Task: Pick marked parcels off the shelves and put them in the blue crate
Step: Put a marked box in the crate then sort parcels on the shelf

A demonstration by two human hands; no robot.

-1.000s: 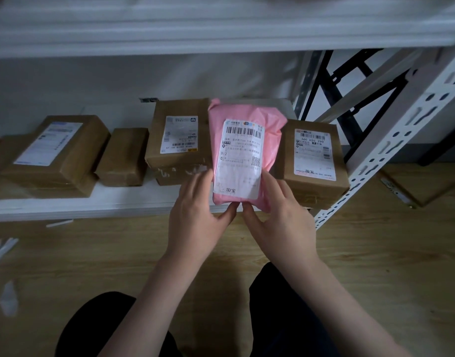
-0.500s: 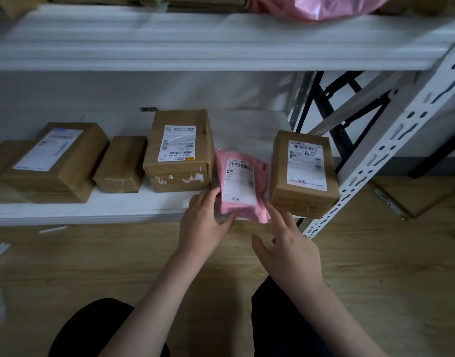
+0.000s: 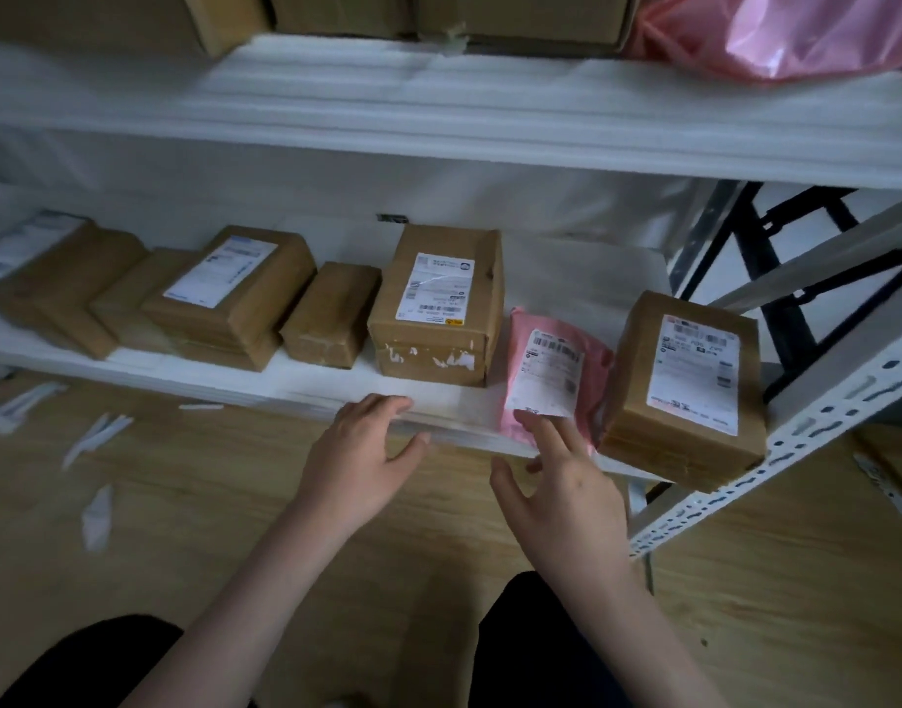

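Lying on the lower shelf (image 3: 305, 388) between two brown boxes, the pink parcel (image 3: 553, 378) now rests label-up with its near end at the shelf's front edge. A second ago both hands held it upright in front of the boxes; half a second ago it was already down on the shelf with the left hand at its near corner. The right hand (image 3: 571, 495) has its fingers spread and straight, one fingertip (image 3: 538, 424) touching the bottom edge of the parcel's white label; it grips nothing. The left hand (image 3: 359, 459) has left the parcel and moved to the left, its fingers relaxed and loosely spread over the front edge of the shelf, holding nothing; whether it touches the edge cannot be told.

Just left of the pink parcel stands a tall labelled box (image 3: 438, 304), and just right of it a second labelled box (image 3: 686, 380) that overhangs the shelf front beside the perforated white upright (image 3: 816, 426). Farther left lie a small plain brown box (image 3: 331, 314), a labelled box (image 3: 229, 293) stacked on another, and more brown parcels, blurred. The view has tilted up since earlier, so the upper shelf (image 3: 438, 109) now shows brown boxes and a pink bag (image 3: 786, 33) on top. White scraps (image 3: 99, 513) lie on the wooden floor (image 3: 183, 528).
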